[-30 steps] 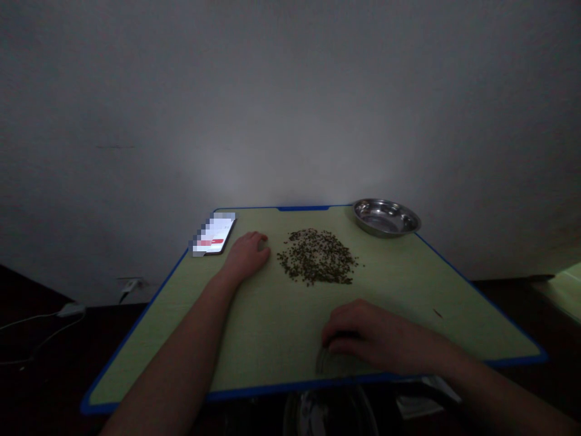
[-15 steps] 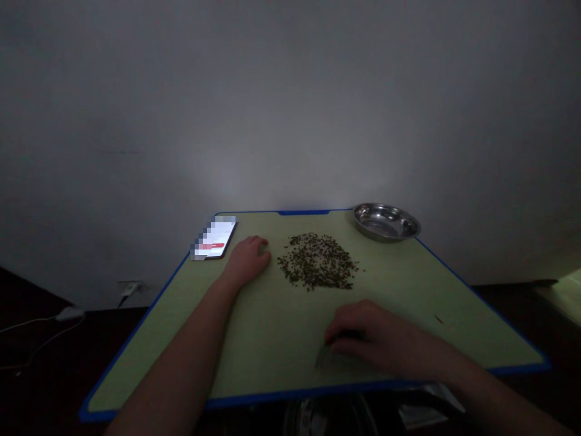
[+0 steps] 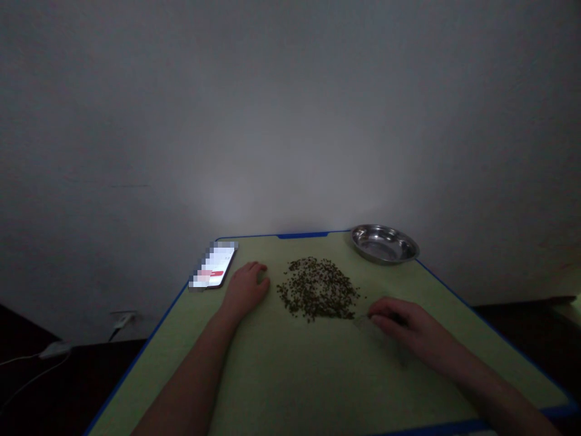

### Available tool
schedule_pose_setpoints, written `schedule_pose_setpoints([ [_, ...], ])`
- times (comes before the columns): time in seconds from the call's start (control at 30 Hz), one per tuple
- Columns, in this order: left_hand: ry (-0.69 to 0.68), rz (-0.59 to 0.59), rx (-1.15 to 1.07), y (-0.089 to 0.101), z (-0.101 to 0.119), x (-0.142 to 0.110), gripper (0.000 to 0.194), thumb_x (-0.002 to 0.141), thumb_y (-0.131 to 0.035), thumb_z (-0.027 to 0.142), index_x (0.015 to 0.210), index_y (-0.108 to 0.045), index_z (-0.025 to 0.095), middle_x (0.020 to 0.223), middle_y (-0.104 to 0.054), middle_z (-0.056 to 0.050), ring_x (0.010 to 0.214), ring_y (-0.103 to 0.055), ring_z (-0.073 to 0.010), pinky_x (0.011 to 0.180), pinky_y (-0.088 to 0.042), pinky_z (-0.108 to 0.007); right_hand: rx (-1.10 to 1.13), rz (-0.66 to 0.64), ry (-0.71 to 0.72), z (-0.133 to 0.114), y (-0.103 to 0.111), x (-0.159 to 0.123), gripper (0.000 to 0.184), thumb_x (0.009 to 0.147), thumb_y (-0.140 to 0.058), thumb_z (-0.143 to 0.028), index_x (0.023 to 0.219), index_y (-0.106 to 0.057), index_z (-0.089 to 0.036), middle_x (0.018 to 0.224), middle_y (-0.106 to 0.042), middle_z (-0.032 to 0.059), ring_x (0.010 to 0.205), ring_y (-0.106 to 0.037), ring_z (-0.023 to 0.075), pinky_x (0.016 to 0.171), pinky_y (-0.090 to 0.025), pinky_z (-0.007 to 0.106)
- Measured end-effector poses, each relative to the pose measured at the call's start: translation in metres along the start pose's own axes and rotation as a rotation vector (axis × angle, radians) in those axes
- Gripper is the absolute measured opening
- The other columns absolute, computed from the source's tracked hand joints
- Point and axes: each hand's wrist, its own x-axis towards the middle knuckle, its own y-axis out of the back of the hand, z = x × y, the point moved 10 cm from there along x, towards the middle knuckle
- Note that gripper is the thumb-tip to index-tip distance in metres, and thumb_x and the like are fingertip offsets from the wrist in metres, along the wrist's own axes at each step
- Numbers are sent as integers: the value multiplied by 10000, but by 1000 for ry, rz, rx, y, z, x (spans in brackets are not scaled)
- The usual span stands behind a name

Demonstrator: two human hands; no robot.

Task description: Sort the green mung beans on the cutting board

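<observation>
The right hand point(image 3: 402, 322) has its fingers clamped on a slim, blurred tool point(image 3: 362, 317), apparently to reach the grain pile's point(image 3: 318, 290) near-right edge. Left of the pile, the left hand point(image 3: 246, 286) rests on the counter point(image 3: 281, 375), thumb and fingers apart, likely for support; the bowl point(image 3: 384, 249) stands beyond, rightward, seemingly clear of the grains.

We see a phone point(image 3: 220, 266) lying face up near the far left corner of the table point(image 3: 272, 375), its screen lit with a red bar and partly blurred out. Beyond, we have a plain grey wall point(image 3: 290, 121) bearing a thin dark line point(image 3: 129, 186). Low on our left are a socket point(image 3: 124, 316) and a white cable point(image 3: 31, 381).
</observation>
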Motion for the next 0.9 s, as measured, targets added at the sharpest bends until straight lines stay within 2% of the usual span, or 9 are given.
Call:
schedule_pose_setpoints([
  [0.13, 4, -14, 2, 1, -1, 1, 362, 805, -469, 276, 1112, -602, 139, 1240, -588, -124, 1159, -532, -249, 1027, -379, -381, -57, 73, 13, 6, 19, 18, 247, 855, -476, -392, 817, -615, -191, 694, -602, 13, 659, -558, 182, 595, -431, 298],
  [0.27, -7, -16, 9, 0, -2, 1, 349, 800, -473, 273, 1097, -608, 147, 1217, -602, -121, 1138, -546, -239, 1012, -395, -379, -141, 57, 53, 5, 24, 36, 240, 854, -468, -358, 754, -594, -179, 658, -574, 6, 624, -526, 168, 566, -390, 285],
  [0.53, 0, -3, 9, -2, -6, 1, 360, 804, -479, 283, 1116, -604, 154, 1264, -579, -121, 1199, -508, -233, 1054, -356, -370, -198, -100, 40, 18, 10, 49, 222, 834, -478, -293, 759, -641, -162, 713, -629, 28, 661, -558, 174, 585, -412, 285],
  [0.9, -20, -12, -5, 0, -1, 2, 360, 800, -471, 285, 1105, -606, 147, 1205, -606, -122, 1135, -545, -239, 1013, -390, -376, -210, -160, 70, 13, -6, 42, 242, 870, -476, -291, 821, -672, -158, 771, -661, 41, 709, -582, 188, 627, -428, 301],
])
